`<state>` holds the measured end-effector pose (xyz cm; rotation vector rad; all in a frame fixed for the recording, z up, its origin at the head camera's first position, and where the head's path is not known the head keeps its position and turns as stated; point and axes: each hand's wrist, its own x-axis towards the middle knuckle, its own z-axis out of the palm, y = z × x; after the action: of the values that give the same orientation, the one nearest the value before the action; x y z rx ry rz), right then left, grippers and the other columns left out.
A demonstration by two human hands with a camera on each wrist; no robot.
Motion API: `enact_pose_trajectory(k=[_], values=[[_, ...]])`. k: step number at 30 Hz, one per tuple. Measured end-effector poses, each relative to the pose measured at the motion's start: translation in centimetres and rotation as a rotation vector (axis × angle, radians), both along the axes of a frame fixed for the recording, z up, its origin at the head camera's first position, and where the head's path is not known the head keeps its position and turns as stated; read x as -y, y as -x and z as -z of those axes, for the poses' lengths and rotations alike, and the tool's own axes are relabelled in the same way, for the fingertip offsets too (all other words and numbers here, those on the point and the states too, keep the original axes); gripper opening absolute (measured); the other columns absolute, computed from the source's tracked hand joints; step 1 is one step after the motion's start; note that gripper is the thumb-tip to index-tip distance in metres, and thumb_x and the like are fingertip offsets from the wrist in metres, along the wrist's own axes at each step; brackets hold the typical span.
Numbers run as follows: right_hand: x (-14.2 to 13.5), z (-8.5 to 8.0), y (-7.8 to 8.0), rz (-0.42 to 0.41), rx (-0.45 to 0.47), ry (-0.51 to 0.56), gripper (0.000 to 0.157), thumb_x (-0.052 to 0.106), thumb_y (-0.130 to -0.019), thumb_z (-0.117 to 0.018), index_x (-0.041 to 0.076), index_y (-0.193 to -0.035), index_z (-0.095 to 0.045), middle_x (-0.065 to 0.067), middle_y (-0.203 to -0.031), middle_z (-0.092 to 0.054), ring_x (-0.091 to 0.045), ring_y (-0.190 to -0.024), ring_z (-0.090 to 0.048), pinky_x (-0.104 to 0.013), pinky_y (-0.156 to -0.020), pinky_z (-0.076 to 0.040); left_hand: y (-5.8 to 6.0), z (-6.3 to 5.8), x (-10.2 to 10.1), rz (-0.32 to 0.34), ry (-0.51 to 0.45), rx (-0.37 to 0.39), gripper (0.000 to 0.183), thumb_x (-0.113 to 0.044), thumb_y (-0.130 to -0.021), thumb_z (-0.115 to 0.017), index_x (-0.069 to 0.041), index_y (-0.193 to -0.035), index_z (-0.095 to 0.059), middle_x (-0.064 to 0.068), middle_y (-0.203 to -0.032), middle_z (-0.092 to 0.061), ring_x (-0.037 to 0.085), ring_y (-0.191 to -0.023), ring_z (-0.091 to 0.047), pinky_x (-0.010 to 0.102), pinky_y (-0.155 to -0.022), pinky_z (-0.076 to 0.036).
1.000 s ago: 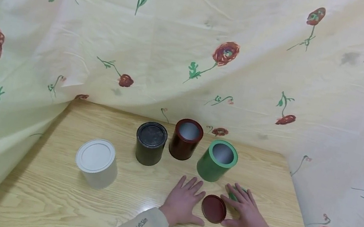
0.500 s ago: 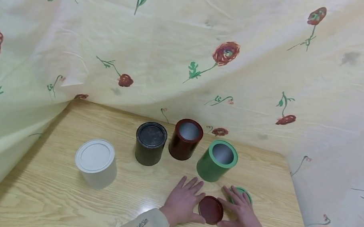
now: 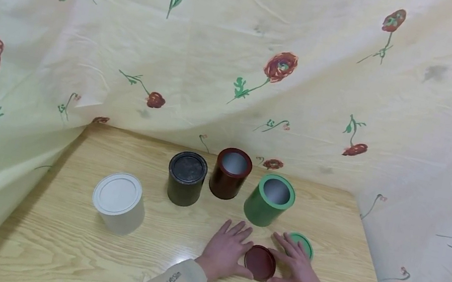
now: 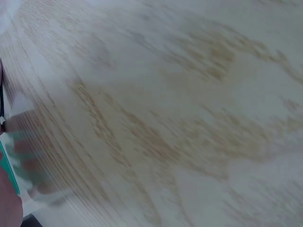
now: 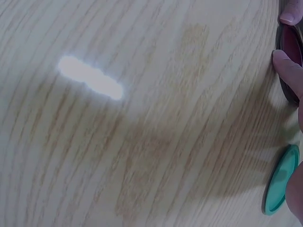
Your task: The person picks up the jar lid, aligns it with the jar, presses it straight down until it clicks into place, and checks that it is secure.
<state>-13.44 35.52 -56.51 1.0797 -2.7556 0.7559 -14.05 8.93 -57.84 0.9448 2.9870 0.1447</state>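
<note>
A dark red round lid (image 3: 259, 264) lies on the table between both hands. The left hand (image 3: 226, 252) is spread at its left side, fingers pointing away and thumb toward the lid's near edge. The right hand (image 3: 299, 271) lies at the lid's right side, index fingertip and thumb tip at its rim. In the right wrist view a thumb overlaps the rim of the red lid (image 5: 291, 45). Beneath the right hand's other fingers is a green lid (image 3: 303, 245), partly covered by them.
An open green can (image 3: 264, 212) and an open dark red can (image 3: 226, 184) stand behind the hands. Left of them are a black lidded can (image 3: 183, 191) and a white lidded can (image 3: 124, 216). A floral cloth (image 3: 202, 71) hangs around the wooden table (image 3: 67, 244).
The red lid and the right hand have slid left and slightly nearer, closer to the left hand. More of the green lid shows. The left hand has barely moved.
</note>
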Motion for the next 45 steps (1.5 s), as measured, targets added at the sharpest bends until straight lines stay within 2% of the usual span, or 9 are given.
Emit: enact_pose_trajectory(k=[3,9,13,16,19,23,29,38,45], values=[[0.3,0.0,-0.1,-0.014,-0.015,0.012,0.075,0.035,-0.073,-0.097,0.002,-0.135,-0.073,-0.024,-0.159,-0.050,-0.008,-0.162,-0.010,-0.090,-0.102,-0.028,-0.1,-0.2,0.4,0.012,0.004,0.000,0.084,-0.091,-0.083,-0.058,-0.036,-0.145,-0.068,-0.005,-0.167,-0.046,0.021,-0.160,-0.033,0.049,-0.130,-0.029],[0.8,-0.2,-0.5,-0.016,-0.035,0.025,0.075,0.039,-0.074,-0.096,0.002,-0.135,-0.073,-0.024,-0.160,-0.049,-0.020,-0.163,-0.019,-0.087,-0.111,-0.024,-0.3,-0.6,1.3,0.032,-0.015,-0.016,0.086,-0.091,-0.082,-0.058,-0.035,-0.146,-0.068,-0.005,-0.167,-0.046,0.020,-0.159,-0.034,0.048,-0.130,-0.029],[1.2,-0.7,-0.7,-0.023,-0.045,0.040,0.076,0.039,-0.074,-0.096,0.000,-0.136,-0.072,-0.022,-0.161,-0.049,-0.016,-0.163,-0.018,-0.057,-0.132,-0.008,-0.3,-0.7,2.0,0.043,-0.035,-0.041,0.086,-0.091,-0.083,-0.058,-0.034,-0.146,-0.068,-0.005,-0.167,-0.046,0.021,-0.159,-0.035,0.049,-0.130,-0.029],[1.7,-1.1,-0.7,-0.033,-0.057,0.057,0.077,0.037,-0.073,-0.097,0.000,-0.136,-0.072,-0.016,-0.164,-0.047,-0.013,-0.163,-0.017,-0.031,-0.130,0.003,-0.3,-1.2,2.6,0.052,-0.042,-0.051,0.086,-0.091,-0.082,-0.059,-0.033,-0.146,-0.068,-0.005,-0.167,-0.047,0.021,-0.159,-0.035,0.049,-0.130,-0.030],[2.2,-1.7,-0.8,-0.036,-0.073,0.067,0.077,0.036,-0.072,-0.097,0.000,-0.136,-0.071,-0.016,-0.164,-0.048,-0.017,-0.163,-0.022,-0.026,-0.129,0.004,-0.3,-2.1,3.1,0.057,-0.033,-0.053,0.086,-0.090,-0.083,-0.060,-0.033,-0.147,-0.068,-0.005,-0.167,-0.046,0.021,-0.159,-0.035,0.048,-0.130,-0.030],[2.9,-2.5,-0.9,-0.022,-0.088,0.069,0.077,0.038,-0.074,-0.096,0.003,-0.138,-0.071,-0.023,-0.159,-0.051,-0.024,-0.161,-0.027,-0.037,-0.131,-0.002,-0.2,-3.2,3.9,0.069,-0.029,-0.081,0.086,-0.090,-0.083,-0.061,-0.032,-0.146,-0.068,-0.004,-0.167,-0.047,0.022,-0.158,-0.036,0.049,-0.129,-0.031],[3.7,-3.6,-0.9,0.001,-0.109,0.082,0.075,0.043,-0.076,-0.094,0.010,-0.140,-0.071,-0.019,-0.161,-0.050,-0.024,-0.161,-0.026,-0.057,-0.131,-0.012,-0.1,-4.7,5.1,0.099,-0.047,-0.179,0.086,-0.090,-0.082,-0.061,-0.030,-0.144,-0.071,-0.002,-0.164,-0.051,0.023,-0.156,-0.041,0.050,-0.127,-0.035],[4.3,-5.4,-1.4,0.014,-0.123,0.136,0.076,0.047,-0.080,-0.090,0.010,-0.143,-0.069,-0.020,-0.162,-0.048,-0.026,-0.162,-0.025,-0.060,-0.132,-0.009,-0.2,-7.6,6.2,0.131,-0.008,-0.247,0.088,-0.091,-0.085,-0.054,-0.031,-0.148,-0.067,-0.002,-0.167,-0.046,0.024,-0.159,-0.035,0.050,-0.129,-0.031],[5.0,-7.0,-0.8,0.014,-0.192,0.167,0.075,0.061,-0.087,-0.077,0.011,-0.143,-0.069,-0.022,-0.160,-0.049,-0.030,-0.162,-0.027,-0.082,-0.119,-0.017,0.4,-9.6,6.9,0.155,-0.029,-0.320,0.085,-0.089,-0.086,-0.057,-0.030,-0.146,-0.068,-0.001,-0.165,-0.048,0.024,-0.158,-0.037,0.049,-0.129,-0.031]])
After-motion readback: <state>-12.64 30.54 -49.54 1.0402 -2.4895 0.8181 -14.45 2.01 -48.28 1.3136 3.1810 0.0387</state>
